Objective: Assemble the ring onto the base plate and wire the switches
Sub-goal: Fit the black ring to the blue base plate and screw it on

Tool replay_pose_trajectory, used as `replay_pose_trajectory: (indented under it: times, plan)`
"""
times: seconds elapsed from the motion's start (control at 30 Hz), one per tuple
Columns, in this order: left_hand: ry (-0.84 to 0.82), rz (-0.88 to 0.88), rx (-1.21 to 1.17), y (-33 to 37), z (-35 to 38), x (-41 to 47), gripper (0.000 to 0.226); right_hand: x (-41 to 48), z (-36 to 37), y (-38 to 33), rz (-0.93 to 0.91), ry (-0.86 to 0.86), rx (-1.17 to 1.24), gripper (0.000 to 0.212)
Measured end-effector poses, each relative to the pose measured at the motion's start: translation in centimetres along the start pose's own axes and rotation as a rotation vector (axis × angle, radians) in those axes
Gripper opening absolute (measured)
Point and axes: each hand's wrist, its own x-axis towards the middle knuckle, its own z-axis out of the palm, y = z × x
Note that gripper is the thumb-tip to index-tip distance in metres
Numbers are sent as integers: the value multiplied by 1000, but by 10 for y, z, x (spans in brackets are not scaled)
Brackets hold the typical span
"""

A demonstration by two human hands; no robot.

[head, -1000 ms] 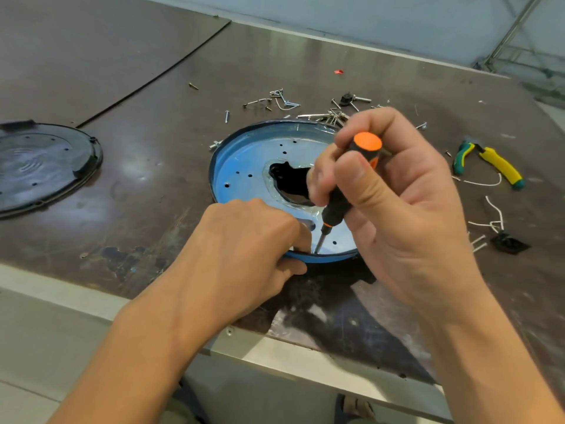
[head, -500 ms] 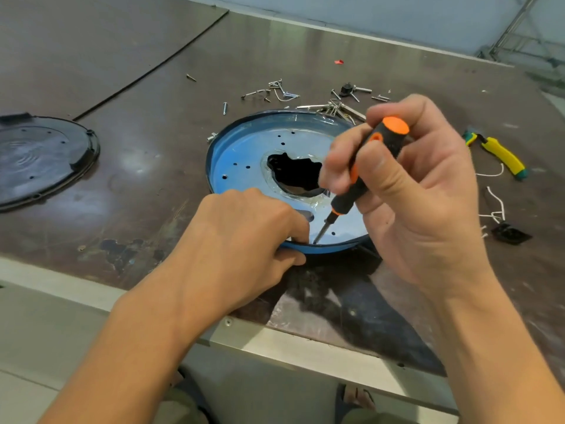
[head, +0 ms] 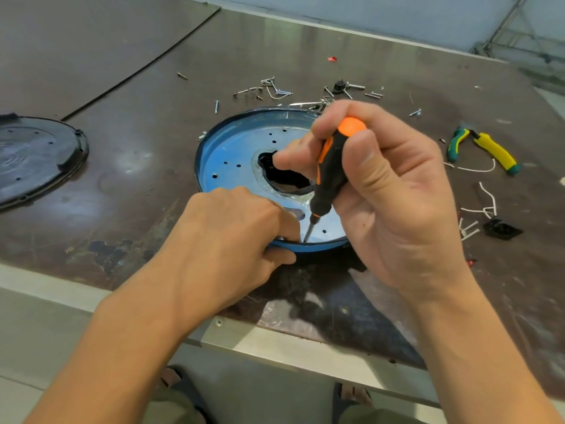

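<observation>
Blue round base plate (head: 232,154) sits on the dark brown tabletop (head: 128,96), near its front edge. Raised rim all round, glossy film on the face, small drilled holes scattered, and an irregular cutout in the centre showing black beneath. Near rim is a darker blue band.

Left hand (head: 226,240) is curled closed over the near rim, fingers (head: 279,258) pinching the edge; whatever small part sits under them is hidden. Right hand (head: 394,203) is wrapped tight around a black-and-orange screwdriver (head: 331,169), thumb along the handle, shaft tilted down-left, tip touching the plate just inside the near rim beside the left fingertips.

Loose screws (head: 275,88) lie scattered behind the plate. Black round cover (head: 33,157) is well apart at the left. Green-and-yellow pliers (head: 489,148) lie to the right, with white wire offcuts (head: 486,203) and a small black part (head: 501,229) nearer.

No readable brand, label or writing on anything.
</observation>
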Motion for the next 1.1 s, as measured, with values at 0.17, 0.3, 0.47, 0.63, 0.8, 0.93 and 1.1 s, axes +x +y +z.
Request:
replay_pose_trajectory:
  times: [0.17,0.3,0.47,0.63,0.8,0.93,1.1]
  plan:
    - [12,3,-9,-1,0,0,33,-3,4,2,-53,73,-29,22]
    - [30,24,11,-1,-1,0,31,-1,5,4,-20,136,28,24]
    - [44,25,42,-1,-1,1,34,1,-4,-1,92,0,170,41]
    - [48,14,51,-1,-1,1,33,-1,-3,-2,87,-19,114,25]
    - [45,18,54,-1,-1,1,31,0,3,-1,50,43,107,15]
    - [31,16,32,0,-1,0,31,-1,7,3,13,179,38,10]
    - [20,14,14,1,-2,-1,27,-1,12,5,-23,344,55,6]
